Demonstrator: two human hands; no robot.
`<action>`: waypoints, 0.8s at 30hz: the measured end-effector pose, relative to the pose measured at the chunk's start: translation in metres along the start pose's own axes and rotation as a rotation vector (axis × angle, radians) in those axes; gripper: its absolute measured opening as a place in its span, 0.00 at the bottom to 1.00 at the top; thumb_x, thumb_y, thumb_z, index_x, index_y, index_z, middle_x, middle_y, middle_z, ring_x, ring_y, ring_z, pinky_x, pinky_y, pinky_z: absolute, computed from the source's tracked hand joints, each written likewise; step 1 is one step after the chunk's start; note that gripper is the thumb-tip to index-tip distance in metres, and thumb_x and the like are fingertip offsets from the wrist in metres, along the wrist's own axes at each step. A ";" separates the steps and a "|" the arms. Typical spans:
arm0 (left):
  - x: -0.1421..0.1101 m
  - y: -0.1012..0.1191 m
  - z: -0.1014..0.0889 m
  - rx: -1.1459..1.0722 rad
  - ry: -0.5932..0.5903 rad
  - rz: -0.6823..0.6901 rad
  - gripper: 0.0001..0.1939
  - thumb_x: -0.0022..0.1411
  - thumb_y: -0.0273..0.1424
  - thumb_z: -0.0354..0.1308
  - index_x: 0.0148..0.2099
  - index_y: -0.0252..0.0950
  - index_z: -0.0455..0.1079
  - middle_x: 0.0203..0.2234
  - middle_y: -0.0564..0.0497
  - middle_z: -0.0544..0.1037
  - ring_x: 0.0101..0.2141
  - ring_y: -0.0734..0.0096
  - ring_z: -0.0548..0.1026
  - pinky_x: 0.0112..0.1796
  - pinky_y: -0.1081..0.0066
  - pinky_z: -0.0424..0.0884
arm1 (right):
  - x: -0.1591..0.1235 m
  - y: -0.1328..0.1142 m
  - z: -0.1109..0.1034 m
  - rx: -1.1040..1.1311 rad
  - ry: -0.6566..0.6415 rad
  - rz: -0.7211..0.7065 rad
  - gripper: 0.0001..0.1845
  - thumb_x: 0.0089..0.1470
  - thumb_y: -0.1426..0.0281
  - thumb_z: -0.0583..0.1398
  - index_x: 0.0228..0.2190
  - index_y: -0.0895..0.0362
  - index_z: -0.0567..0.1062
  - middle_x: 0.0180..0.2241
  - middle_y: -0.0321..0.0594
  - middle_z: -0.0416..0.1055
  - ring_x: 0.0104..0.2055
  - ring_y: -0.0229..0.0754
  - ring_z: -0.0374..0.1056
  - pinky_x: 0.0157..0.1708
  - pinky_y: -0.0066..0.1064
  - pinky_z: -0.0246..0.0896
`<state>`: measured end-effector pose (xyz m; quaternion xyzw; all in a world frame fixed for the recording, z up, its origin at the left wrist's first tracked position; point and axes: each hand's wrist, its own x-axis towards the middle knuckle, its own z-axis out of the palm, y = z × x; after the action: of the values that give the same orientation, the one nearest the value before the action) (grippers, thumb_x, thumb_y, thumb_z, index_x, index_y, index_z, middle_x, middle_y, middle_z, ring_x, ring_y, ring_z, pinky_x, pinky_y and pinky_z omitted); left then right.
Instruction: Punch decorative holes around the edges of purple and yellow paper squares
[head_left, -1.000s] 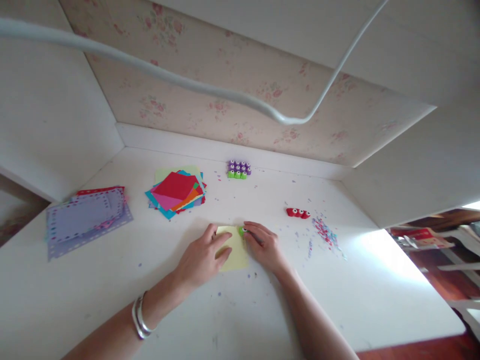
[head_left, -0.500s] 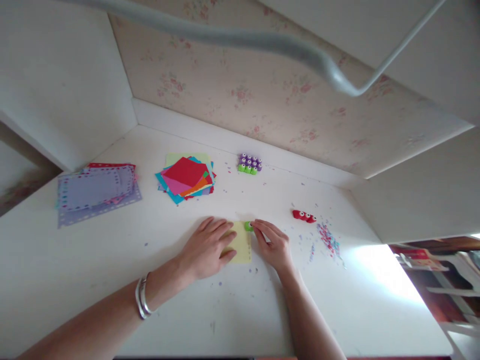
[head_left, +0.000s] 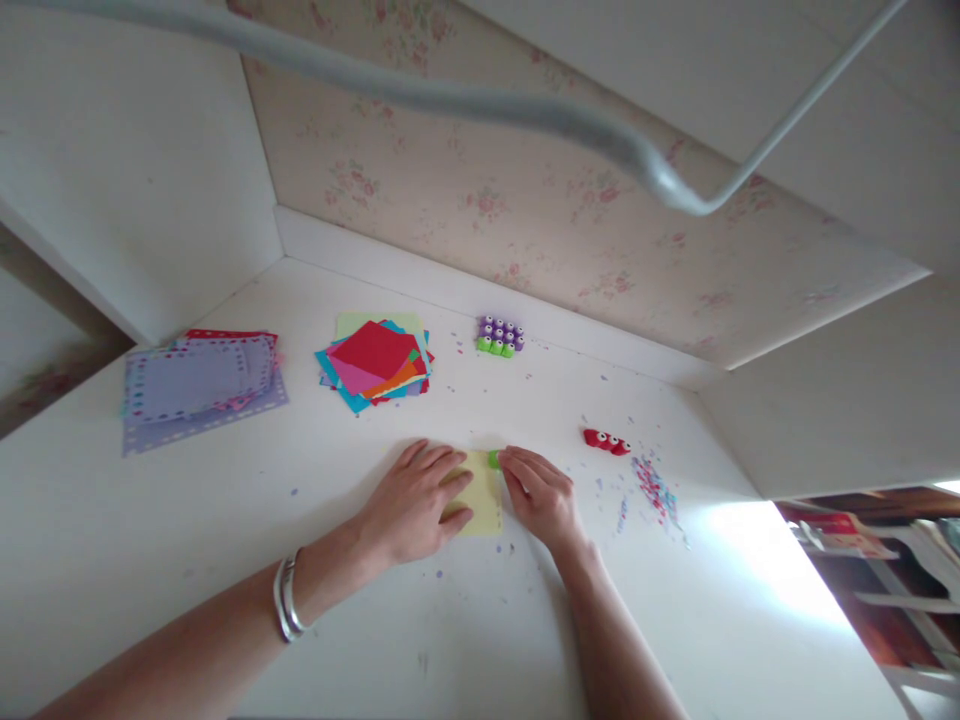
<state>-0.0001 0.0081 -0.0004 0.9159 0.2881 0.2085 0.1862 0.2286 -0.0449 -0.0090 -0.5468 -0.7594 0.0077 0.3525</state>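
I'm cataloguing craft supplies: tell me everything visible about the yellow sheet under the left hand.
The pale yellow sheet looks like thin paper. It lies flat on the white tabletop, with small marks, perhaps holes, along its right edge. The left hand rests on it, hiding much of its left side. A green piece sits at its upper right corner, held by the right hand; whether that hand also touches the sheet is unclear.

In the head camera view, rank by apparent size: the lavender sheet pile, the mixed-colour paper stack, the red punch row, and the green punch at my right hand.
1. Lavender sheet pile
2. Mixed-colour paper stack
3. Red punch row
4. Green punch, partly covered by your right hand
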 end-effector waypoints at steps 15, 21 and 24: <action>0.002 0.002 0.003 0.041 0.001 0.011 0.17 0.63 0.40 0.56 0.52 0.42 0.72 0.53 0.46 0.73 0.55 0.55 0.66 0.59 0.52 0.52 | 0.023 -0.005 -0.017 -0.197 -0.269 -0.171 0.19 0.58 0.79 0.52 0.44 0.50 0.77 0.32 0.38 0.77 0.37 0.42 0.72 0.59 0.47 0.57; 0.002 0.002 0.002 0.059 0.009 0.022 0.17 0.63 0.39 0.56 0.52 0.42 0.72 0.53 0.46 0.73 0.55 0.56 0.66 0.58 0.52 0.54 | 0.025 -0.009 -0.019 -0.231 -0.271 -0.185 0.21 0.54 0.82 0.52 0.42 0.52 0.77 0.33 0.37 0.78 0.35 0.40 0.73 0.62 0.47 0.52; 0.004 0.000 0.002 0.060 0.016 0.019 0.16 0.63 0.39 0.56 0.51 0.42 0.73 0.53 0.46 0.73 0.55 0.57 0.67 0.58 0.52 0.54 | 0.025 -0.008 -0.017 -0.229 -0.264 -0.197 0.22 0.53 0.83 0.53 0.43 0.52 0.77 0.35 0.37 0.79 0.35 0.39 0.74 0.60 0.45 0.53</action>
<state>0.0037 0.0102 -0.0014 0.9221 0.2868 0.2090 0.1542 0.2276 -0.0340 0.0204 -0.5007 -0.8447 -0.0417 0.1843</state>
